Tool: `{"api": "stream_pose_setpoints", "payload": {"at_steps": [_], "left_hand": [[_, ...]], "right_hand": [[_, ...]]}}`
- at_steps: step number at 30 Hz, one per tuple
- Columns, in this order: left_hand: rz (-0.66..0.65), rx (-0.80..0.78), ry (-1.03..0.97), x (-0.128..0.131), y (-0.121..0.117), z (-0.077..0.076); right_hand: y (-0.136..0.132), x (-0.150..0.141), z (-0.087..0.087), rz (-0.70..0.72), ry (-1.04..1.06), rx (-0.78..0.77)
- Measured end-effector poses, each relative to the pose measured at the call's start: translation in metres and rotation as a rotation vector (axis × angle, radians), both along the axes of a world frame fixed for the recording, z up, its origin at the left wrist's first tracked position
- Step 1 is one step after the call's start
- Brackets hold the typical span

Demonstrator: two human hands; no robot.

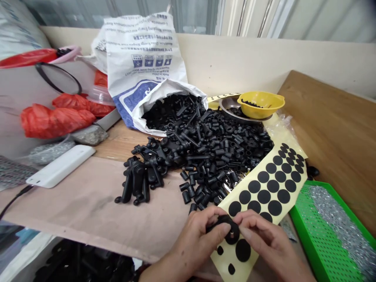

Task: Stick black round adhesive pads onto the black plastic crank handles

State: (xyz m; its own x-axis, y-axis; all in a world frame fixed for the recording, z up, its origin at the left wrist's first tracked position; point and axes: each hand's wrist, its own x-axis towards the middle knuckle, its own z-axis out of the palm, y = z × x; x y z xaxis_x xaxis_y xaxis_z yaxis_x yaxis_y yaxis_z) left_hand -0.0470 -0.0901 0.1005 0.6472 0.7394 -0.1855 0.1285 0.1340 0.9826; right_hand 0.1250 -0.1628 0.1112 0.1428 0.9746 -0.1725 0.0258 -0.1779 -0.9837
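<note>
Low in the middle of the view, my left hand [197, 235] and my right hand [266, 239] meet over a yellow backing sheet [253, 201] covered with black round stickers. Both pinch one small round black plastic part [228, 229] with a pale hole in its middle. My left thumb and forefinger curl round its left side. My right fingertips press on its right edge. A loose black disc [243, 250] lies on the sheet just below the part.
A big heap of black plastic parts [211, 152] spills from a white printed sack [143, 66]. Behind it a yellow bowl [272, 102] rests in a metal dish. A green perforated tray [324, 250] of small metal pieces stands right; a white device [60, 166] and red bags [53, 119] lie left.
</note>
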Motion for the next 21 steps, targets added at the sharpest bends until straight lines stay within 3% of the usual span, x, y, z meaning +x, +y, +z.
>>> {"api": "stream_pose_setpoints", "payload": {"at_steps": [5, 14, 16, 21], "left_hand": [[0.036, -0.189, -0.097, -0.002, -0.002, 0.0], [0.116, -0.29, -0.112, -0.01, -0.005, 0.006], [0.11, -0.317, -0.137, -0.013, -0.008, 0.007], [0.025, -0.33, -0.159, -0.027, -0.022, 0.012]], "right_hand": [[-0.003, 0.006, -0.008, 0.042, 0.24, -0.086], [0.003, -0.011, -0.012, -0.07, 0.425, -0.073], [0.005, -0.015, -0.007, -0.059, 0.281, -0.044], [0.0, -0.039, -0.006, 0.177, -0.428, 0.174]]}}
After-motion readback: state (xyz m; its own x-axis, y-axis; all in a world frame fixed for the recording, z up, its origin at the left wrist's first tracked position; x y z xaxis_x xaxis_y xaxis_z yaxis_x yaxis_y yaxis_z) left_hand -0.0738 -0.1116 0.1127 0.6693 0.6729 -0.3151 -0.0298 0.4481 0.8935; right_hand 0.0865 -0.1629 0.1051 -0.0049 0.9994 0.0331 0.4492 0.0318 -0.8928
